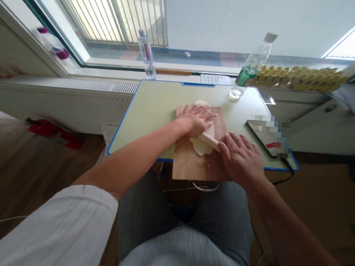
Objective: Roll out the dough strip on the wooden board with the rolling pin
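A pale rolling pin [210, 141] lies slantwise across a flattened sheet of dough [201, 147] on a wooden board [190, 164]. My left hand [196, 120] is spread open over the far part of the dough, its heel at the pin's left end, which it hides. Flat fingers of my right hand [243, 157] reach forward past the board's right edge; the palm and thumb rest at the pin's right end. The dough shows beyond my left fingers and on the near side of the pin.
The board overhangs the near edge of a blue-rimmed folding table [155, 103]. A clear bottle [147, 56] and a green-labelled bottle [251, 67] stand at the back. On the right lies a dark-edged flat device [264, 139] with a cable. A red fire extinguisher [56, 132] is on the floor.
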Action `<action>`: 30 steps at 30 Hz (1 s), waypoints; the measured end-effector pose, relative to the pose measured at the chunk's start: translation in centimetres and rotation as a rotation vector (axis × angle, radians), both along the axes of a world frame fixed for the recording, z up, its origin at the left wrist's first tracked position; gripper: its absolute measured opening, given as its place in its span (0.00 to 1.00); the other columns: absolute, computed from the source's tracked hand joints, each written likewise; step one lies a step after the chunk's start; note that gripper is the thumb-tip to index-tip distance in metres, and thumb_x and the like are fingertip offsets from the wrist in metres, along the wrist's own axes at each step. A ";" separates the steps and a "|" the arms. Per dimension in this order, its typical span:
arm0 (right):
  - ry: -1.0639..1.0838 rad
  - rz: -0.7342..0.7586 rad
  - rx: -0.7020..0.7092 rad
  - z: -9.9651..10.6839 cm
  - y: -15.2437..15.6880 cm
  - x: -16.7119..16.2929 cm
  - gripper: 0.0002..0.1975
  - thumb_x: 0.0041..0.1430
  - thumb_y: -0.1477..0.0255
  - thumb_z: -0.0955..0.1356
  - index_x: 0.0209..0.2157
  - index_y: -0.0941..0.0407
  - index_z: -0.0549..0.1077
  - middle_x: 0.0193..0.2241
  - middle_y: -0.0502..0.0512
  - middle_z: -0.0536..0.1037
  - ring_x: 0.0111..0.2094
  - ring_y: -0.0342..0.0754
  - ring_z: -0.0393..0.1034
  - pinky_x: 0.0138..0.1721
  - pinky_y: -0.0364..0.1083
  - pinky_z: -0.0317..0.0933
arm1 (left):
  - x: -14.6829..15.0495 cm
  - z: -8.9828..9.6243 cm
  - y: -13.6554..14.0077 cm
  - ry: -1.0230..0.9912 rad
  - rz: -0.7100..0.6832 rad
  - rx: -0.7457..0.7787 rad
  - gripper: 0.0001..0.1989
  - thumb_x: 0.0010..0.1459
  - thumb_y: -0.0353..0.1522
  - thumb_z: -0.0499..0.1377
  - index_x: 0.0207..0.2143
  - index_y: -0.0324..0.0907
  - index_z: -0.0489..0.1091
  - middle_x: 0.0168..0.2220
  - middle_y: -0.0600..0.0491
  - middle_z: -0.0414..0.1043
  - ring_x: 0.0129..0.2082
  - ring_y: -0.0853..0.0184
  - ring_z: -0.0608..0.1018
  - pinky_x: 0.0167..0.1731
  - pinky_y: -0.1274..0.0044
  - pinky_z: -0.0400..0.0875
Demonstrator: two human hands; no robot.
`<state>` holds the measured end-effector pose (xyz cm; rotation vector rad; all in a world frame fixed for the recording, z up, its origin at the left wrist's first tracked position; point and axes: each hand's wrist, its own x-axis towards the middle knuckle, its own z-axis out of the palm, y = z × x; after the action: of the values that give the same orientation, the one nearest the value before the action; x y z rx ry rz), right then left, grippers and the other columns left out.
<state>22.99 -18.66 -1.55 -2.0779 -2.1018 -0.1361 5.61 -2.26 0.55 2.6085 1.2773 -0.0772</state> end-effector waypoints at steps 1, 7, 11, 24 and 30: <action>-0.001 0.011 0.004 0.0 -0.2 -0.1 0.31 0.80 0.58 0.53 0.69 0.60 0.71 0.71 0.65 0.70 0.72 0.69 0.60 0.68 0.69 0.58 | -0.2 0.0 -0.2 0.002 -0.001 0.004 0.32 0.76 0.47 0.43 0.79 0.59 0.52 0.83 0.57 0.40 0.82 0.52 0.44 0.77 0.47 0.37; 0.000 0.066 0.050 -0.3 -3.1 -2.2 0.32 0.79 0.59 0.56 0.71 0.63 0.68 0.71 0.69 0.70 0.72 0.68 0.61 0.68 0.68 0.58 | -2.5 0.5 -3.4 0.001 -0.017 0.075 0.31 0.77 0.44 0.41 0.77 0.53 0.57 0.82 0.53 0.44 0.81 0.54 0.48 0.77 0.49 0.38; -0.005 0.072 0.043 -0.6 -4.3 -3.1 0.32 0.79 0.59 0.57 0.73 0.63 0.64 0.72 0.70 0.68 0.73 0.66 0.60 0.69 0.65 0.57 | -3.5 0.7 -4.9 0.022 -0.024 0.084 0.31 0.78 0.43 0.39 0.77 0.51 0.57 0.81 0.51 0.47 0.81 0.54 0.49 0.77 0.47 0.34; -0.035 0.022 -0.010 0.5 -1.0 -1.0 0.32 0.80 0.58 0.54 0.69 0.65 0.70 0.71 0.69 0.70 0.72 0.68 0.60 0.67 0.66 0.59 | -0.5 0.4 -1.6 0.061 0.023 0.066 0.32 0.76 0.47 0.41 0.79 0.56 0.54 0.82 0.55 0.44 0.81 0.52 0.50 0.76 0.51 0.43; -0.007 0.043 0.027 -0.3 -2.8 -2.3 0.34 0.79 0.58 0.55 0.71 0.68 0.66 0.71 0.72 0.68 0.72 0.69 0.60 0.69 0.66 0.57 | -2.2 -0.2 -3.0 0.019 -0.015 0.117 0.32 0.77 0.44 0.41 0.78 0.53 0.56 0.81 0.54 0.47 0.80 0.52 0.51 0.77 0.50 0.41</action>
<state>20.69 -21.44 -1.87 -2.0188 -2.1347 -0.1656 3.44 -5.27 0.38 2.7220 1.3062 -0.0313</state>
